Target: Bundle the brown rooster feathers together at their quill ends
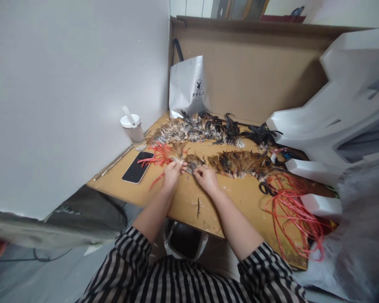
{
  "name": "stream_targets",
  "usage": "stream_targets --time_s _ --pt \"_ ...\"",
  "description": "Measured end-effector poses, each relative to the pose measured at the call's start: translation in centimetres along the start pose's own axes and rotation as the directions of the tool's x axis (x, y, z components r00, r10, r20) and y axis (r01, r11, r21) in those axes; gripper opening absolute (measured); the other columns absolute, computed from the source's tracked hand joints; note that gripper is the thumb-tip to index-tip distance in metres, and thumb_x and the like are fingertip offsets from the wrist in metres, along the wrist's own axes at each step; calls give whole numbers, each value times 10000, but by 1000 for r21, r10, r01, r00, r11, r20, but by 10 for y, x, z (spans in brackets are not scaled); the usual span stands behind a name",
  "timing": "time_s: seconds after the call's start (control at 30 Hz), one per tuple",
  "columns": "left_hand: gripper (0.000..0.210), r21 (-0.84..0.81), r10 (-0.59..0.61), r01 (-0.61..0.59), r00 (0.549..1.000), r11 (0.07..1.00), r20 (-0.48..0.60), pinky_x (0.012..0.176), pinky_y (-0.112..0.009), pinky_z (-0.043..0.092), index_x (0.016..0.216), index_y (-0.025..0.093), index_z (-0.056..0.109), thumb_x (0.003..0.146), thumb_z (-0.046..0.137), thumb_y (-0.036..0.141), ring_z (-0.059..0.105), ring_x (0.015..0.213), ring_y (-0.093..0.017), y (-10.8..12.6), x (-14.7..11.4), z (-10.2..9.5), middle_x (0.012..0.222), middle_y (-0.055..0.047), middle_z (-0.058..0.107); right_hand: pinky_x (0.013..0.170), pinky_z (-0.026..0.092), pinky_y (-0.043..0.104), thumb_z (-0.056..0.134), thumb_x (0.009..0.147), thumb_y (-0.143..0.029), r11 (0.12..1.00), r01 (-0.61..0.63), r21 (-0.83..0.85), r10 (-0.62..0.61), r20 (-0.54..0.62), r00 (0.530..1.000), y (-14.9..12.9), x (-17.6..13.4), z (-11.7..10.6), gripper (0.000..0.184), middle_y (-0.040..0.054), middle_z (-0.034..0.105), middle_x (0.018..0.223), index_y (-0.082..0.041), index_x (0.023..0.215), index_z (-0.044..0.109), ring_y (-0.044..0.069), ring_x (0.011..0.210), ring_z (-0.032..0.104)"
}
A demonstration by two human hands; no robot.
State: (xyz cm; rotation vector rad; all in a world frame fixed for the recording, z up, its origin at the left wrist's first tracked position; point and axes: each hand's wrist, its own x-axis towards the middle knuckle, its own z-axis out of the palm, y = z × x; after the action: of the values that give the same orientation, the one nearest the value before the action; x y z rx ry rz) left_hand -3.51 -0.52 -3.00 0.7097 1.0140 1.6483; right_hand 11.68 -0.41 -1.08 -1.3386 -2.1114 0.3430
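Note:
My left hand (174, 171) pinches the base of a bunch of light brown feathers (177, 152), whose tips fan upward. My right hand (206, 176) is closed at the lower edge of a small darker feather clump (194, 162); what its fingertips hold is too small to make out. Red plastic strips (159, 155) lie just left of my left hand. To the right of my right hand spreads a row of brown feathers (240, 163). Behind both hands runs a long pile of mixed grey, black and brown feathers (196, 128).
A phone (137, 167) and a lidded cup (134, 129) stand at the table's left. A silver bag (188, 86) leans at the back. Black-handled scissors (267, 188) and a tangle of red strips (298, 210) lie at right, beside white foam (322, 206). One dark feather (198, 207) lies near the front edge.

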Motion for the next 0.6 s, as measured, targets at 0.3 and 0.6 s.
stream_targets --time_s 0.3,0.6 --pt "223 -6 1 -1 1000 1000 14 463 -171 364 699 102 617 631 672 307 519 486 -56 -2 -1 2 688 -64 659 663 382 274 452 778 -282 963 -48 -264 79 108 991 -21 0 6 215 83 629 881 -201 791 651 189 776 571" --pt "219 -17 -13 14 1000 1000 3 451 -171 357 669 104 608 614 685 301 520 481 -58 -1 -1 5 678 -65 656 481 358 217 522 642 -267 899 -280 337 277 59 959 8 7 7 112 -3 564 521 -170 612 570 114 464 494"
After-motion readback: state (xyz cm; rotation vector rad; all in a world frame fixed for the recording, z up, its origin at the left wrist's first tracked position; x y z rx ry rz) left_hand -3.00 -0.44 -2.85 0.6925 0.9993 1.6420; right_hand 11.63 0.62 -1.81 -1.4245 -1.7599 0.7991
